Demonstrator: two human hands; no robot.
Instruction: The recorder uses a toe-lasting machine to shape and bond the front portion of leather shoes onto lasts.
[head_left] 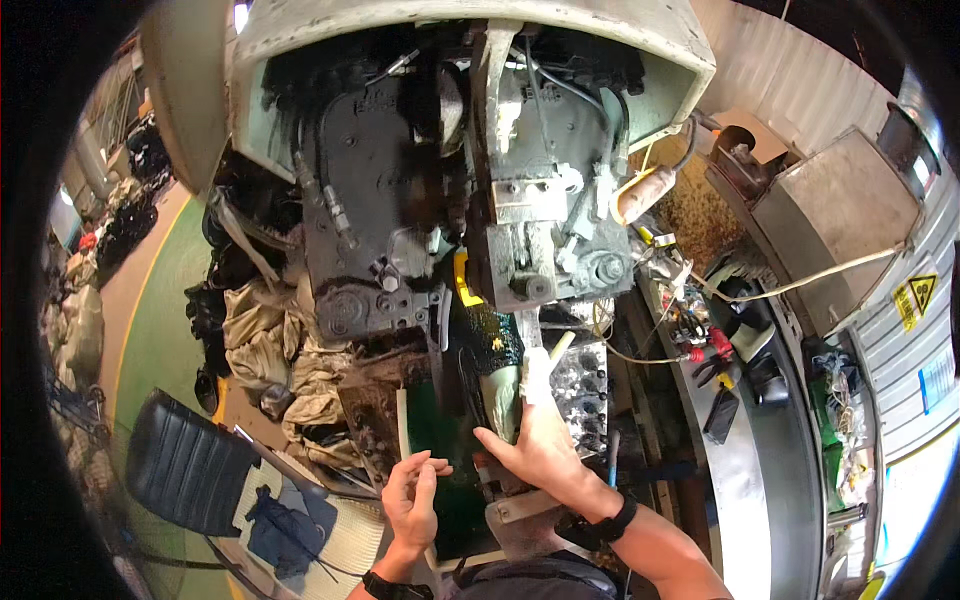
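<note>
My right hand (540,445) reaches up to the machine with fingers stretched out and thumb spread to the left; white wrapping (537,377) covers its fingers. Beside those fingers, apparently touching them, is a long dark speckled piece with a pale green end (500,395), shaped like a shoe upper; its top goes up under the machine head (535,265). A yellow curved part (464,280) sits just above it. My left hand (413,500) hovers lower left of the piece, fingers loosely bent and apart, nothing visible in it.
The big machine with dark plates (375,190) fills the far middle. A metal bench (715,470) on the right bears red-and-yellow-handled tools (715,360) and a black phone-like slab (721,415). A black chair (185,465) and crumpled beige cloth (265,335) are on the left.
</note>
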